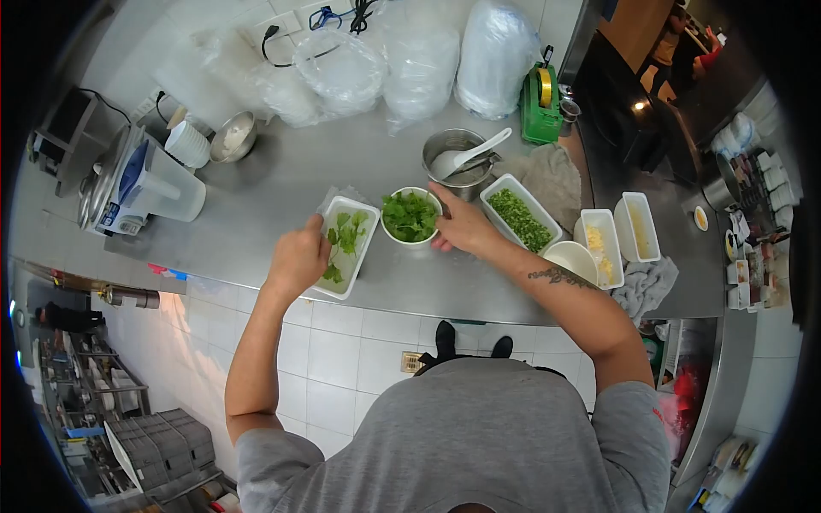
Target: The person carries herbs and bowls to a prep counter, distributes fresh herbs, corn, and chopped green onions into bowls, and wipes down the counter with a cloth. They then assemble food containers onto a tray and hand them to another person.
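A white bowl (386, 229) filled with leafy green herbs (410, 215) stands on the steel counter. My right hand (463, 224) grips this bowl at its right side, with fingers along the rim and wall. Left of the bowl lies a white rectangular tray (370, 224) with a few loose herb leaves (349, 232) in it. My left hand (299, 255) is closed over the tray's left edge. Its curled fingers hide whatever they hold. Some clear plastic shows behind the tray.
Behind my right hand are a steel pot (445, 141) with a white ladle (479, 152) and a tray of chopped greens (522, 221). An empty-looking bowl (573, 258) sits under my forearm. Farther right are trays of yellow bits (599, 248) and cloths (646, 286). Plastic bags (419, 68) line the back wall.
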`<control>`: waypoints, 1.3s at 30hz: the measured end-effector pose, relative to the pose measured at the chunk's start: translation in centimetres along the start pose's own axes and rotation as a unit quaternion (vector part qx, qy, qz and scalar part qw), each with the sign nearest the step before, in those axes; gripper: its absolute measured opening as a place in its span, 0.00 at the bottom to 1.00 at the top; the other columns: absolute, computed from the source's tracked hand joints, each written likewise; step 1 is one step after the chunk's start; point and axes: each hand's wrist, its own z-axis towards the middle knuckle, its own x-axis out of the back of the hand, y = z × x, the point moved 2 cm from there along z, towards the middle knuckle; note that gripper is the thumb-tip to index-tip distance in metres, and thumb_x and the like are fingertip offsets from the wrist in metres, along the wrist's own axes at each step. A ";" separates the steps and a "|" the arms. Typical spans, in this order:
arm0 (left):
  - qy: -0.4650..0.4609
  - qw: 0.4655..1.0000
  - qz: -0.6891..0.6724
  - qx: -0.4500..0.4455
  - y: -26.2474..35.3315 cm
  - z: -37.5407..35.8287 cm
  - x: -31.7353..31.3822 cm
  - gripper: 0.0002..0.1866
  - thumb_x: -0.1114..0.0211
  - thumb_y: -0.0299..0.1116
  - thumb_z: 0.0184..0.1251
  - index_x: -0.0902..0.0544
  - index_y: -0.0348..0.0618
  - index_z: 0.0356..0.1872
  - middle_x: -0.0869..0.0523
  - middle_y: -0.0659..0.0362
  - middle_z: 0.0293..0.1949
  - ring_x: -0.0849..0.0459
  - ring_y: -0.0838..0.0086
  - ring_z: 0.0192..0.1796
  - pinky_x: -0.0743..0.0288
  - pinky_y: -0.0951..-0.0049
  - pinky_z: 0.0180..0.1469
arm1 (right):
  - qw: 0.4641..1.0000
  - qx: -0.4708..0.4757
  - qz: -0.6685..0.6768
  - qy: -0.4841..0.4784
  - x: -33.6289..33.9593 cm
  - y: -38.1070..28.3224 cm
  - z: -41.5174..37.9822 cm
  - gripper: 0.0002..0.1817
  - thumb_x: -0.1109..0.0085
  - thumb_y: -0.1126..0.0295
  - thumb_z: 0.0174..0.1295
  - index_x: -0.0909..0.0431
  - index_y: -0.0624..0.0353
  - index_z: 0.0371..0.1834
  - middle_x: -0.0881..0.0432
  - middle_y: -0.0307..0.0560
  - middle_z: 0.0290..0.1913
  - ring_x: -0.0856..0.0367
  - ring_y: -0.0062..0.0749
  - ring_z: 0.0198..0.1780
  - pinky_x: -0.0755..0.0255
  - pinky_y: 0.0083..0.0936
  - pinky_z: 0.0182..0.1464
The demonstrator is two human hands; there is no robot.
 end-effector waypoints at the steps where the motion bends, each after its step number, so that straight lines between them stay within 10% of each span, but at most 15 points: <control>1: -0.002 1.000 0.002 -0.001 0.1 0.3 -0.1 0.10 0.43 0.26 0.58 0.27 0.33 0.39 0.19 0.43 0.21 0.19 0.46 0.27 0.26 0.50 0.31 | 1.000 -0.023 -0.012 -0.011 0.2 -0.6 -0.4 0.37 0.53 0.74 0.61 0.53 0.51 0.76 0.22 0.54 0.45 0.16 0.33 0.32 0.21 0.27 0.34; 8: -0.027 0.999 0.007 -0.025 1.3 1.9 0.1 0.09 0.43 0.27 0.58 0.26 0.34 0.38 0.19 0.43 0.21 0.19 0.46 0.27 0.26 0.49 0.32 | 0.927 0.142 -0.338 0.082 0.3 -1.6 -1.9 0.44 0.39 0.55 0.53 0.47 0.54 0.73 0.40 0.62 0.63 0.26 0.54 0.55 0.31 0.42 0.57; 26: -0.076 0.992 0.087 -0.058 1.9 2.9 1.2 0.12 0.42 0.29 0.58 0.25 0.34 0.41 0.17 0.46 0.23 0.17 0.50 0.28 0.24 0.52 0.33 | 0.849 0.317 -0.369 0.206 -1.6 -1.0 -2.3 0.12 0.47 0.62 0.58 0.21 0.60 0.30 0.23 0.52 0.38 0.24 0.48 0.42 0.30 0.45 0.44; 35: -0.092 0.989 0.102 -0.046 1.8 3.0 1.4 0.11 0.41 0.28 0.57 0.25 0.34 0.40 0.17 0.47 0.24 0.17 0.50 0.29 0.24 0.52 0.33 | 0.988 0.110 -0.089 0.058 -0.1 0.7 1.8 0.19 0.56 0.63 0.61 0.18 0.67 0.28 0.17 0.55 0.34 0.20 0.49 0.34 0.27 0.38 0.41; 39: -0.092 0.989 0.104 -0.043 1.7 3.1 1.4 0.10 0.42 0.29 0.57 0.25 0.34 0.39 0.17 0.46 0.23 0.17 0.50 0.29 0.24 0.52 0.33 | 0.997 0.063 0.039 0.022 0.5 -0.5 1.9 0.19 0.54 0.61 0.63 0.18 0.67 0.32 0.18 0.45 0.28 0.24 0.26 0.27 0.31 0.25 0.33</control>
